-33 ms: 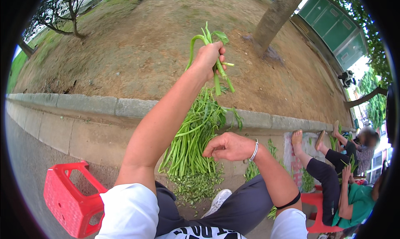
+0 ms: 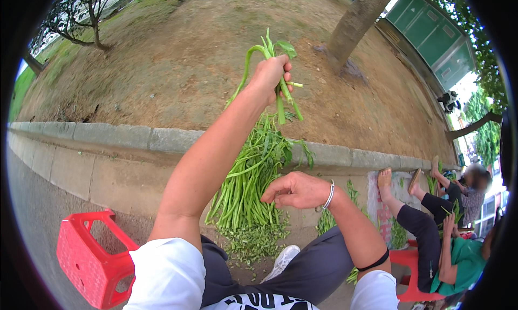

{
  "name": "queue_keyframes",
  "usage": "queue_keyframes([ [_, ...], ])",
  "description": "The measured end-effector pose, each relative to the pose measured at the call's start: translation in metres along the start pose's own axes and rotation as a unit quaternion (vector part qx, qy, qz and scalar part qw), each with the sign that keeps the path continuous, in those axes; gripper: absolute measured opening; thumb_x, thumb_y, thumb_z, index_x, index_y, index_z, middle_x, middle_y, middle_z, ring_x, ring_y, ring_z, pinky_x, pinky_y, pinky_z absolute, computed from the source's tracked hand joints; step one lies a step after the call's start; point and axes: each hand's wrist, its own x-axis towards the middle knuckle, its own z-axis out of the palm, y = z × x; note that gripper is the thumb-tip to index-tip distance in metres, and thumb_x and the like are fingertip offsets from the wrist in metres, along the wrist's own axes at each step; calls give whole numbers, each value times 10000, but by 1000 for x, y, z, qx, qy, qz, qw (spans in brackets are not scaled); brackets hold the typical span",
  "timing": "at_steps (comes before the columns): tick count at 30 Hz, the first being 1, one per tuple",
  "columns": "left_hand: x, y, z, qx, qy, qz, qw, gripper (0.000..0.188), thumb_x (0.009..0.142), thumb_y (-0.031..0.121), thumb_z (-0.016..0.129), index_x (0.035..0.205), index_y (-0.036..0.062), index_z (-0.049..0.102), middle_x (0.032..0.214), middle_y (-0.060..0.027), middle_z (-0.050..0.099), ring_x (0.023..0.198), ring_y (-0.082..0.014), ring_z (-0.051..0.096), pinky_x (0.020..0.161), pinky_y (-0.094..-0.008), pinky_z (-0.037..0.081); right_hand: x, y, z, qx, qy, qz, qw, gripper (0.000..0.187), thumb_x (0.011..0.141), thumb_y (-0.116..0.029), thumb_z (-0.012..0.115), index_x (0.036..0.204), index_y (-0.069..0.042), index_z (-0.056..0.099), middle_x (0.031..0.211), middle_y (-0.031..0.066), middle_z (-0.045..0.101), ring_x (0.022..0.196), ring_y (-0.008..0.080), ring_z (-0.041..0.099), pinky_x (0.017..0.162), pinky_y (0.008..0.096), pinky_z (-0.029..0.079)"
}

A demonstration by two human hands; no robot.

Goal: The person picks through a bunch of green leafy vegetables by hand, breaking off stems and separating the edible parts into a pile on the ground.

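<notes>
My left hand (image 2: 272,75) is stretched out in front of me at chest height, closed round a small bunch of water spinach stems (image 2: 281,113). One leaf and several stem tips poke out above the fist, and a long stem bends down on its left side. Below lies a large heap of water spinach (image 2: 243,194), leaves toward the kerb and stems toward me. At the heap's right edge is my right hand (image 2: 294,191), its fingers curled down; whatever they may hold is hidden. Short chopped green bits (image 2: 253,242) are scattered at the near end of the heap.
A red plastic stool (image 2: 89,256) stands at the left. Behind the heap runs a stone kerb (image 2: 178,141), with bare soil and a tree trunk (image 2: 359,29) beyond. At the right, a seated person in green (image 2: 464,267) handles greens, with another person farther off.
The long bent stem in my left hand now shows farther down to the left along my forearm. Both hands stay in nearly the same place.
</notes>
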Motion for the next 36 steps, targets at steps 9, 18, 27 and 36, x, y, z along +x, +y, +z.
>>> queue_keyframes([
  [9,-5,-3,8,92,-10,-15,996,195,829,203,453,681,81,487,524,-28,479,496,-158,468,473,-323,417,-1,-6,-2,-5,171,-31,985,185,839,-56,508,989,14,590,820,62,624,692,110,589,640,250,480],
  [18,1,-9,-1,35,-159,-94,982,254,884,241,435,674,99,457,463,6,399,463,-152,433,502,-353,433,-4,-31,-9,163,522,-180,818,166,884,-113,500,984,-11,584,793,34,609,556,39,520,498,173,428],
  [27,-16,-8,9,99,-249,-141,953,263,885,284,457,688,110,455,501,21,406,477,-122,436,486,-292,390,-8,-14,-25,274,554,-123,776,221,869,-250,551,895,-33,586,731,15,605,531,39,496,466,181,397],
  [36,-14,-39,21,105,-257,-159,948,293,894,268,462,699,61,530,844,-104,580,710,-167,548,651,-298,477,4,2,-28,314,543,-73,775,307,880,-348,510,973,-60,563,928,13,584,829,78,535,722,244,431],
])
